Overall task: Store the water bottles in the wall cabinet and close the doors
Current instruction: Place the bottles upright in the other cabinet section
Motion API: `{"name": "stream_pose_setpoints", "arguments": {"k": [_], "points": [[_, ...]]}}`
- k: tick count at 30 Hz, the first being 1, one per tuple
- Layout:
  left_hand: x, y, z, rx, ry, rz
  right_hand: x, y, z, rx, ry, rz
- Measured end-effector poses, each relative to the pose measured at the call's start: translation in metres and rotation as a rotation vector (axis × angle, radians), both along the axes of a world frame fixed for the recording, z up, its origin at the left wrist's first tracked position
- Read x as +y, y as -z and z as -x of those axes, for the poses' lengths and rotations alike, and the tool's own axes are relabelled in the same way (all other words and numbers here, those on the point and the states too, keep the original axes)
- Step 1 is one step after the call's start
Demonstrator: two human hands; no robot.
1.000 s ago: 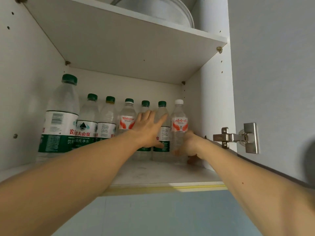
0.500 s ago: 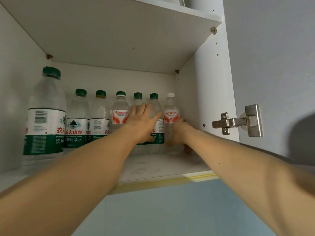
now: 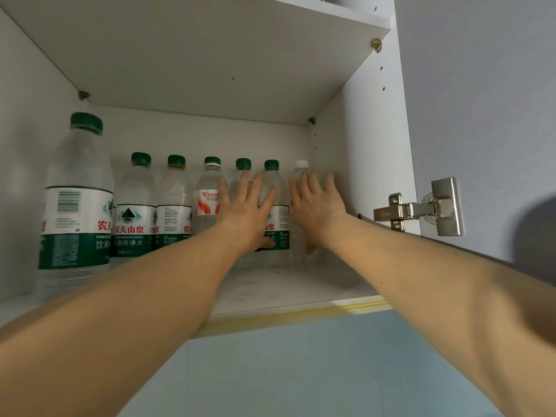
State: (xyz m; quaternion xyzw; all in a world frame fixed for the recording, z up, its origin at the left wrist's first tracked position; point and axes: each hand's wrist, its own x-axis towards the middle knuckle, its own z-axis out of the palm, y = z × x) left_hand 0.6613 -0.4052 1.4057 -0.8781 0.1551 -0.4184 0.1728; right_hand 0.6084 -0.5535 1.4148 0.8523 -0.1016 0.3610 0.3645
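Grey wall at right, pale blue tiling below, dim light

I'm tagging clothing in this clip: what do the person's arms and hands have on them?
Nothing visible: the left hand and right hand are bare, no gloves, rings or watch seen, and both forearms are uncovered, no sleeve in view.

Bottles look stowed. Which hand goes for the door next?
Right, probably. The right hand lies open by the white-capped bottle, nearest the right door and its hinge. The left hand lies farther in; no left door shows.
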Motion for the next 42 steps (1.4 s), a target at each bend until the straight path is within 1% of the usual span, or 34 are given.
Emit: {"name": "stream_pose_setpoints", "arguments": {"k": [3,7,14,19,22,24,25,28,29,32,35,39,42], "points": [[-0.004,0.003,-0.002,-0.012,-0.041,0.012,-0.004,-0.003,-0.007,0.031,0.028,0.024],[-0.007,0.006,-0.004,-0.017,-0.059,0.035,-0.009,-0.004,-0.012,0.028,0.014,0.001],[-0.009,0.005,-0.004,-0.006,-0.067,0.046,-0.010,-0.001,-0.010,0.052,0.074,-0.034],[-0.006,0.003,-0.001,0.010,-0.016,0.034,-0.010,0.004,-0.005,0.014,-0.010,-0.086],[0.000,0.000,0.007,0.025,0.081,0.042,-0.007,0.008,0.009,0.042,-0.008,-0.122],[0.006,-0.002,0.017,0.057,0.143,0.058,-0.002,0.014,0.022,0.049,-0.045,-0.158],[0.009,-0.003,0.022,0.072,0.156,0.041,0.001,0.016,0.029,0.046,-0.078,-0.180],[0.021,-0.008,0.039,0.060,0.127,-0.120,0.011,0.018,0.048,0.010,-0.204,-0.228],[0.026,-0.010,0.046,0.071,0.128,-0.135,0.014,0.017,0.056,0.000,-0.254,-0.243],[0.043,-0.019,0.074,0.117,0.206,-0.018,0.025,0.013,0.088,-0.010,-0.413,-0.340],[0.065,-0.024,0.107,0.114,0.347,0.167,0.040,0.019,0.121,-0.049,-0.573,-0.507],[0.102,-0.011,0.152,0.168,0.553,0.423,0.064,0.049,0.156,-0.134,-0.792,-0.665],[0.127,0.012,0.184,0.162,0.678,0.628,0.080,0.079,0.173,-0.189,-0.979,-0.799]]}}
